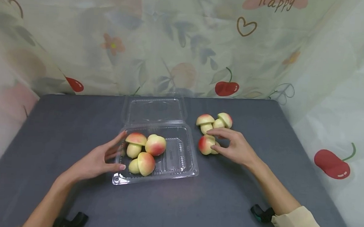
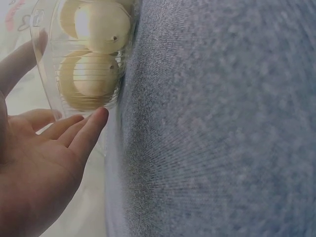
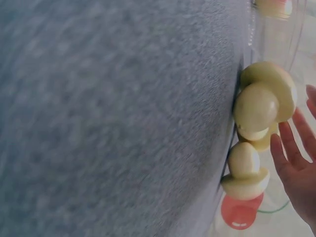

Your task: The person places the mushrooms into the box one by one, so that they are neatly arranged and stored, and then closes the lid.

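A clear hinged plastic container (image 1: 173,154) lies with its lid folded back, holding three toy mushrooms with red-and-yellow caps: one at the back left (image 1: 136,138), one at the back right (image 1: 155,145) and one in front (image 1: 146,163). My left hand (image 1: 94,162) is at the container's left side, its spread fingers (image 2: 91,131) at the clear wall. Out on the table, my right hand (image 1: 235,147) hovers around a toy mushroom (image 1: 205,144), thumb and fingers spread about it without a clear grip. Behind it are two more mushrooms, a left one (image 1: 205,120) and a right one (image 1: 226,120).
The clear lid (image 1: 154,110) lies toward the back edge of the grey table (image 1: 177,209). A printed curtain (image 1: 161,40) hangs behind the table, and a pale sheet (image 1: 339,111) hangs on the right. Dark straps are on both wrists.
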Motion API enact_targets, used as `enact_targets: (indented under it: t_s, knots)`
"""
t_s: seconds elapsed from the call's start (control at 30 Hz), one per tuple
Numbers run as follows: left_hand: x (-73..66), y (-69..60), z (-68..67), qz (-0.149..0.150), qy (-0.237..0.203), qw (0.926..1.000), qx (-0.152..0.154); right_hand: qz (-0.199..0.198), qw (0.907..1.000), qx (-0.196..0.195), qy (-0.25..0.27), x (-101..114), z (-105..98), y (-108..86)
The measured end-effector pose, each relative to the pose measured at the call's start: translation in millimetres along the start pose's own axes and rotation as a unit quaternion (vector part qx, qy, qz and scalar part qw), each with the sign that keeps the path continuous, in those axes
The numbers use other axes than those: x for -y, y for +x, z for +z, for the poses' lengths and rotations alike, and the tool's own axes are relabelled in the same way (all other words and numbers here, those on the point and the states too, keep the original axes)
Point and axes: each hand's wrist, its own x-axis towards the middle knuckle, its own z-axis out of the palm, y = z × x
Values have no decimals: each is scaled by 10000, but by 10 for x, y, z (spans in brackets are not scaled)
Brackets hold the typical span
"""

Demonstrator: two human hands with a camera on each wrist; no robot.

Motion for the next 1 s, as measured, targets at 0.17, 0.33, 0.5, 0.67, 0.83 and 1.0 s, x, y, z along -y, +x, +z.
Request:
enact_targets:
  t_s: [0.17,0.33,0.5,0.67,0.83,1.0]
  knots:
    - [10,3,15,17,9,10000,-6,32,9998,212,-18,-27,-31,-43]
    - [5,6,6,0,75,10000,-15,-52,9985,519,-176,-68,-42,-71]
    - [3,10,9,-18,106,9999,-34,-4,9963,835,-225,-102,-31,-109]
    - [-2,11,14,-59,92,9999,-31,128,9945,1032,-137,-123,6,-130]
    - [-4,10,15,-42,54,10000,-27,197,9940,1056,-191,-141,36,-134]
    - [-1,10,14,-36,59,10000,-28,239,9947,985,-184,-162,59,-139]
